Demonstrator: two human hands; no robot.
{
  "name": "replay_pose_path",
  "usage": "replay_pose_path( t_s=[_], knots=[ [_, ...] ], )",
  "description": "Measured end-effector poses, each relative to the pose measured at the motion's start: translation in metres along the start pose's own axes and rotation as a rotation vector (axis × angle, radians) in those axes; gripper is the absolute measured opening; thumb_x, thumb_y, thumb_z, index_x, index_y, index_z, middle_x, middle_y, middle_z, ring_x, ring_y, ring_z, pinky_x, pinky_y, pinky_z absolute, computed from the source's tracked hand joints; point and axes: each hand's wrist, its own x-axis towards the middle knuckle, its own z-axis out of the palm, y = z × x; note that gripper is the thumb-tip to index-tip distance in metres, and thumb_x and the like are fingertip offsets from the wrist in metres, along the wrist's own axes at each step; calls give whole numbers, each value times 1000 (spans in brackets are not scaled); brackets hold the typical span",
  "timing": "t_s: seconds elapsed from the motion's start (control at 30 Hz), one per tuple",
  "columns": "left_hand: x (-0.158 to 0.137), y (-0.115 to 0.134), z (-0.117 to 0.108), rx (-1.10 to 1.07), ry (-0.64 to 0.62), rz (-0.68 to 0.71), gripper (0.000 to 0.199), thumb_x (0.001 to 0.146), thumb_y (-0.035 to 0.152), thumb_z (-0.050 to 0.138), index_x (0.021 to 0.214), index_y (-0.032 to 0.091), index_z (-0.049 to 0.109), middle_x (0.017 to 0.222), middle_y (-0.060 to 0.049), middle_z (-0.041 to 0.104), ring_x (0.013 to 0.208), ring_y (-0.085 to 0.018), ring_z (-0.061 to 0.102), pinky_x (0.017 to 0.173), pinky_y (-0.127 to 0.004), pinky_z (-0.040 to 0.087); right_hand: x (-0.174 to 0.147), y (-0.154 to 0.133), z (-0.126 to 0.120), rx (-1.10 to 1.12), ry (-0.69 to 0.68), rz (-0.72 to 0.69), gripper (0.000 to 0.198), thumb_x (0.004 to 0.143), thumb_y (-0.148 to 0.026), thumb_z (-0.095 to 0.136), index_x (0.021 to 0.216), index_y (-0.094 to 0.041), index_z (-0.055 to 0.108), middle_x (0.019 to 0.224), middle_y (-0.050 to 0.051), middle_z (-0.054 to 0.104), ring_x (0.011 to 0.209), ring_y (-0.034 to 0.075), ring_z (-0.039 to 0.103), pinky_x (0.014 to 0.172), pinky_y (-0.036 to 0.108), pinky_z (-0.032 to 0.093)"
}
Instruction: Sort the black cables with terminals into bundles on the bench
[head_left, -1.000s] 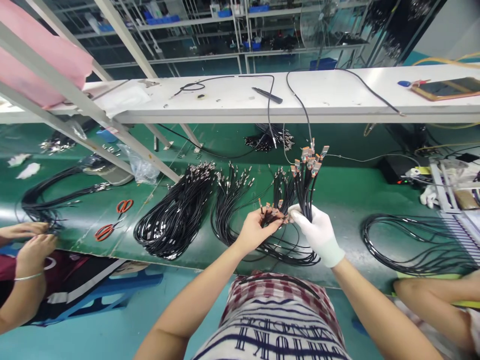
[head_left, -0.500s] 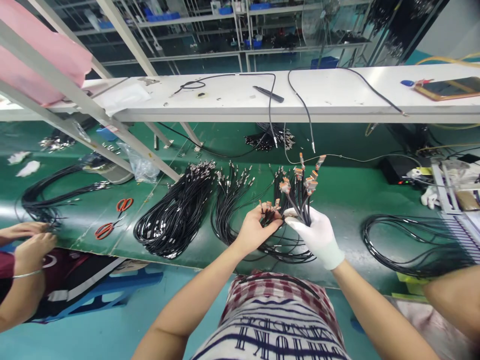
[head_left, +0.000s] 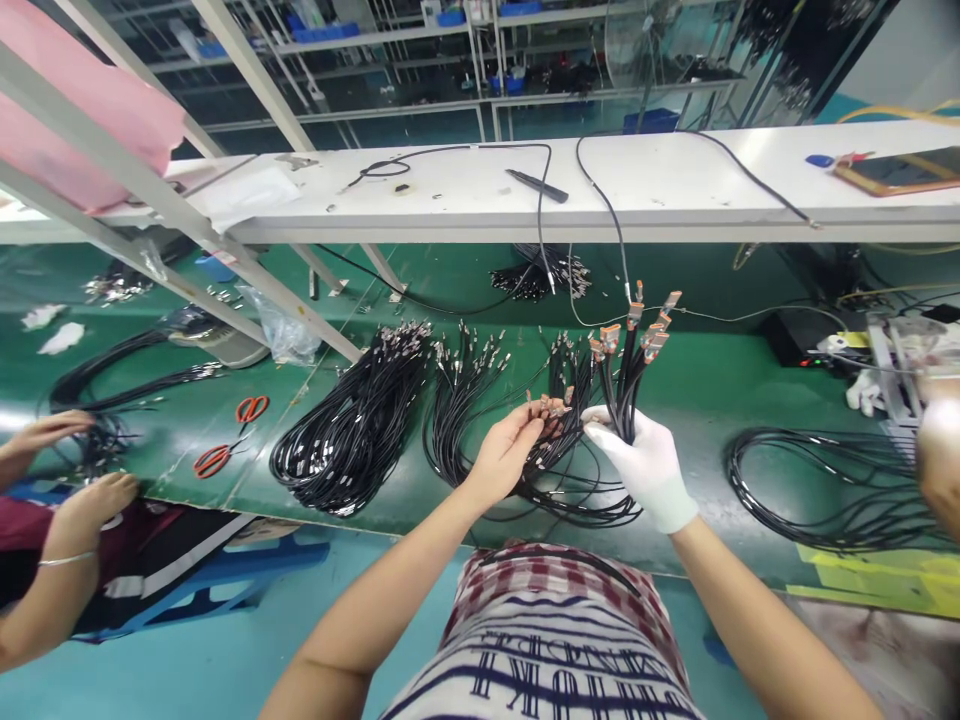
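My right hand (head_left: pixel 641 460), in a white glove, is closed around a bunch of black cables (head_left: pixel 622 385) standing upright with orange-and-grey connectors at the top. Bare, my left hand (head_left: pixel 510 450) is closed on several small orange-tipped cable ends (head_left: pixel 551 415), partly hidden by its fingers. The lengths of these cables curve down onto the green table below both hands. Just left of my left hand lies a bundle of black cables (head_left: pixel 450 430) with metal ends. Farther left is a thicker looped cable bundle (head_left: pixel 341 430).
Orange-handled scissors (head_left: pixel 225 440) lie to the left, near a co-worker's hands (head_left: pixel 90 470). A white shelf (head_left: pixel 450 200) spans the back, bearing a black pen (head_left: pixel 536 186) and a phone (head_left: pixel 900 172). Coiled cables (head_left: pixel 817 490) rest at right, beside another person's arm (head_left: pixel 937 460).
My right hand has moved slightly right with its cable bunch, farther from my left hand's cable ends. The co-worker's hands at left have spread apart; the person's arm at right has moved up.
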Motion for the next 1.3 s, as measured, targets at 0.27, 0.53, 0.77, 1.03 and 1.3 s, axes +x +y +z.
replay_pose_path(
  t_s=[0.27,0.53,0.77,1.03,1.3],
  knots=[
    [4,26,-13,363,-187,26,50,81,22,63,129,15,55,130,-11,56,120,-22,53,109,-35,36,1,1,1,23,-60,-8,20,79,-34,67,89,-16,70,90,6,70,86,24,65,80,34,52],
    [20,30,-9,439,-361,-3,21,86,34,61,95,16,66,97,-6,63,94,-18,57,86,-28,45,-2,-9,4,72,-89,-16,27,79,-33,68,101,-17,70,91,5,70,84,22,66,76,32,53],
    [26,26,-3,443,-526,-65,23,91,33,51,89,14,64,86,-4,67,79,-16,59,74,-25,45,10,-23,12,225,-128,42,28,74,-37,71,90,-14,72,91,8,71,86,24,67,76,34,55],
    [24,69,-41,364,-243,25,33,93,37,49,76,15,67,87,-8,67,89,-20,61,88,-32,45,2,-18,-21,222,-94,1,32,90,-43,59,96,-13,66,60,-1,49,52,12,43,48,25,35],
    [32,116,-81,548,41,256,35,87,49,58,76,16,62,87,-8,64,90,-21,59,94,-37,45,-5,-27,-42,192,-114,-47,30,94,-42,55,92,-13,63,56,-2,43,51,11,37,47,26,28]
  ],
)
